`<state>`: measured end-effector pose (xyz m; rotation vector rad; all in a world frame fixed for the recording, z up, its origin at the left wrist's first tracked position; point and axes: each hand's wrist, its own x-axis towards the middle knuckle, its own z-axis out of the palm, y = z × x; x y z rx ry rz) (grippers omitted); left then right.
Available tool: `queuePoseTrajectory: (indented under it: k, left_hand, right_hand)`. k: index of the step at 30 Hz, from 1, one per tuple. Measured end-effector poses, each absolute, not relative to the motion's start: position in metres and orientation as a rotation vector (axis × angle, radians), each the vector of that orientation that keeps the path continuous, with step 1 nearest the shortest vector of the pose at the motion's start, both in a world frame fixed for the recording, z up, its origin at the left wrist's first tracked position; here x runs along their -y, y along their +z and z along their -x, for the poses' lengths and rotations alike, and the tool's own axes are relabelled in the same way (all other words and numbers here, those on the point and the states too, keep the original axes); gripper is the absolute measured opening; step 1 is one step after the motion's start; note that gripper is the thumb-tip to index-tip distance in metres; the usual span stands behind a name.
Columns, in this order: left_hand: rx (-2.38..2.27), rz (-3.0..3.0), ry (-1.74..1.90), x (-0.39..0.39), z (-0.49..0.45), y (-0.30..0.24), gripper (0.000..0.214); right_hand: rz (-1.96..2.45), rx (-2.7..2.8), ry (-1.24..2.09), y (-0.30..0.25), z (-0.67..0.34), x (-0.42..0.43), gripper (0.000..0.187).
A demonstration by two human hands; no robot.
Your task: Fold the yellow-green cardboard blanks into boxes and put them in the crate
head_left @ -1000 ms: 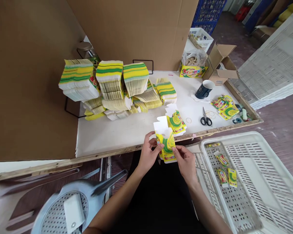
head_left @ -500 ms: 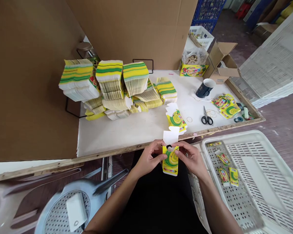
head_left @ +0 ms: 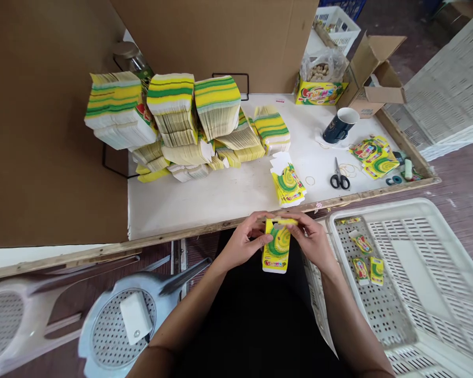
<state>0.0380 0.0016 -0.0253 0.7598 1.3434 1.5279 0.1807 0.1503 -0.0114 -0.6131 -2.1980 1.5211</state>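
Note:
Between my two hands, just in front of the table edge, is a small yellow and green carton (head_left: 276,249). My left hand (head_left: 249,240) grips its left side, thumb on the printed front. With its fingers closed at the carton's top, my right hand (head_left: 310,240) holds the folded-over flap. Beyond them on the table lies a small pile of flattened cartons (head_left: 288,181) with white flaps. Farther left stand several banded stacks of unfolded cartons (head_left: 171,110).
Scissors (head_left: 339,175), a dark mug (head_left: 340,126) and loose cartons (head_left: 378,157) lie on the table's right. A white crate (head_left: 429,210) with a few cartons stands at lower right. Cardboard walls (head_left: 55,131) rise left and behind. A blue stool (head_left: 98,310) bears a white device (head_left: 136,317).
The white top flap, upright before, is now folded down over the carton's opening by my right hand. The camera view has tilted slightly.

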Motion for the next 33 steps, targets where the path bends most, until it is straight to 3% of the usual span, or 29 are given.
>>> queuePoseTrajectory:
  k: [8,14,22,29,33]
  left_hand:
    - [-1.475,-0.837,1.537,-0.003,-0.042,-0.023,0.040]
    - [-1.400,-0.895,1.505,-0.003,-0.043,-0.023,0.047]
    - [-1.470,-0.797,1.590,-0.009,-0.045,-0.021,0.049]
    - [-1.473,-0.793,1.583,-0.014,-0.055,-0.019,0.045]
    - [-1.410,-0.874,1.602,-0.017,-0.057,-0.017,0.061]
  right_hand:
    - [0.701,2.277,1.633,-0.005,-0.184,-0.153,0.041]
    - [0.757,2.215,1.714,-0.010,-0.180,-0.148,0.033]
    - [0.722,2.281,1.515,-0.008,-0.177,-0.146,0.038]
    - [0.780,2.080,1.528,-0.012,-0.180,-0.147,0.021]
    - [0.851,2.117,1.270,0.010,-0.215,-0.165,0.020]
